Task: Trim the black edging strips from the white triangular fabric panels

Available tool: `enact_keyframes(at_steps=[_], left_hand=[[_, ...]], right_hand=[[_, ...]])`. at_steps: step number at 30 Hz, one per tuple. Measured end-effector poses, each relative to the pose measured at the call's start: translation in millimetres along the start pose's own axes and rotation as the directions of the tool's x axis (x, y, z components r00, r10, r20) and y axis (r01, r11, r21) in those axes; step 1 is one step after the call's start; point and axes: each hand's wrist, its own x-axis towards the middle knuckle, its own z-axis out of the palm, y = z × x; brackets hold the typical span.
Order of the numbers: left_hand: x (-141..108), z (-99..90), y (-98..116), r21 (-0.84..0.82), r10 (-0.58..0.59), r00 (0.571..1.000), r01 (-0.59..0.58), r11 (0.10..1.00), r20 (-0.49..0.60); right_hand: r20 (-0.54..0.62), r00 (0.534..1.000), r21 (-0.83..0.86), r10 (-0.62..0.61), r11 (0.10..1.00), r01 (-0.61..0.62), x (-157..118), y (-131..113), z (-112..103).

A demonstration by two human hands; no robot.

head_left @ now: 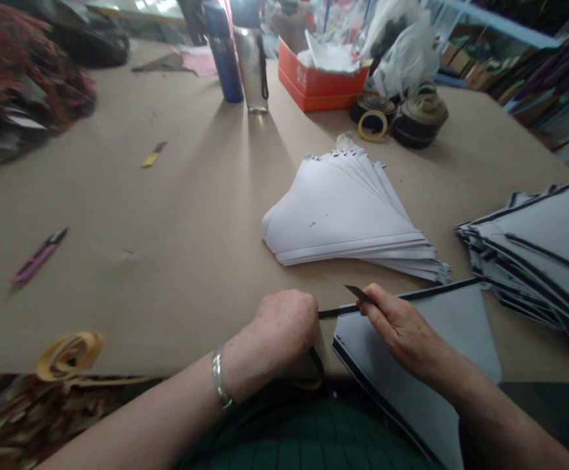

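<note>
My left hand is closed on a narrow black strip that runs right along the upper edge of a white cut panel. The strip's loose end hangs below that hand. In my right hand is a thin dark blade, its point directed left. This hand rests over the panel's upper left edge, close to the strip. Black strip also lines the panel's lower left edge. Just beyond the hands lies a stack of white panels without black edging.
At right is a pile of black-edged panels. A pink cutter, a yellow-and-black piece and a tape roll lie left. Behind stand bottles, a red box and black rolls.
</note>
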Motion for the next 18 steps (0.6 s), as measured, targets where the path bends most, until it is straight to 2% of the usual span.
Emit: enact_keyframes(at_steps=[3,5,8,11,13,18], left_hand=[[-2.1,-0.7,0.4,-0.007,0.008,1.000,-0.008,1.000,-0.015],[-2.0,0.1,-0.1,-0.013,0.005,1.000,-0.005,1.000,-0.018],[-0.3,3.0,-1.7,-0.027,0.005,1.000,-0.005,1.000,-0.020],[1.1,6.1,-2.5,-0.034,0.007,1.000,-0.008,0.999,-0.026],[1.2,7.3,-2.2,-0.033,-0.004,0.999,0.002,0.999,-0.035],[1.2,8.2,-1.7,-0.041,-0.008,0.999,0.006,0.999,-0.047]], right_hand=[[-0.041,0.997,-0.023,-0.061,0.998,0.060,-5.8,-2.9,6.0],[-0.018,0.999,-0.043,-0.044,0.998,0.043,-6.8,-4.0,10.1],[0.009,0.999,0.021,0.036,0.999,-0.036,-6.3,-6.2,16.2],[-0.030,0.988,0.077,0.150,0.986,-0.147,-6.5,-8.7,24.3],[-0.048,0.982,0.055,0.183,0.982,-0.180,-8.3,-8.8,31.3],[-0.042,0.985,-0.095,0.167,0.981,-0.170,-15.6,-6.0,47.5]])
